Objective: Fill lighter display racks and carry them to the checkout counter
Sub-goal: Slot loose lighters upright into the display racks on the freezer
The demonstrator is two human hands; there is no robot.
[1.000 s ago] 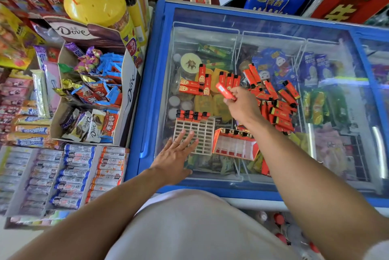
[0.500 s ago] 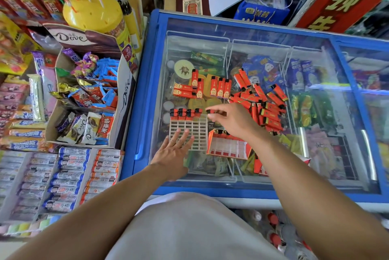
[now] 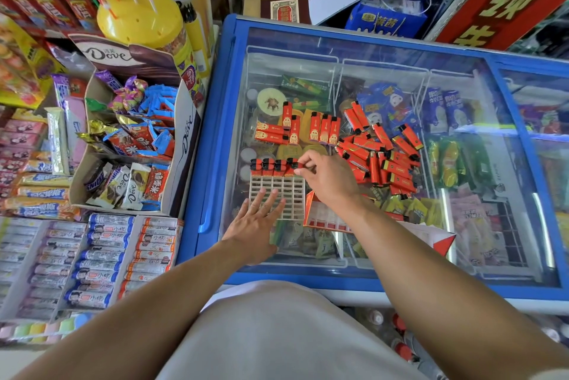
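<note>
Lighters, small red plastic ones w/ black caps (image 3: 380, 148), are scattered loose on the glass lid of the blue-framed chest freezer (image 3: 221, 121), centre to centre-right of frame. The white plastic grid rack (image 3: 286, 195) lies flat on the glass at frame centre, its top row partly filled: approx. four lighters stand in it at the left. One more red lighter (image 3: 292, 163) is pinched by its black cap between thumb and fingers (image 3: 303, 161) of the right hand (image 3: 329, 179), right at the rack's upper right slots. The left hand (image 3: 258, 219) is laid flat on the rack's lower edge, fingers straight and spread, nothing gripped. An open red-and-white cardboard box (image 3: 326, 219) sits just beside the rack, lower right of it.

Handling, as judged: each lighter is light, stiff and smooth, so a cap-end pinch is prob. best, body first into the slot. The rack looks light and thin, likely to slide on glass, hence the pressing hand. Once filled it would be top-heavy; it should be taken by both side edges and kept level, or lighters may tip out.
</note>
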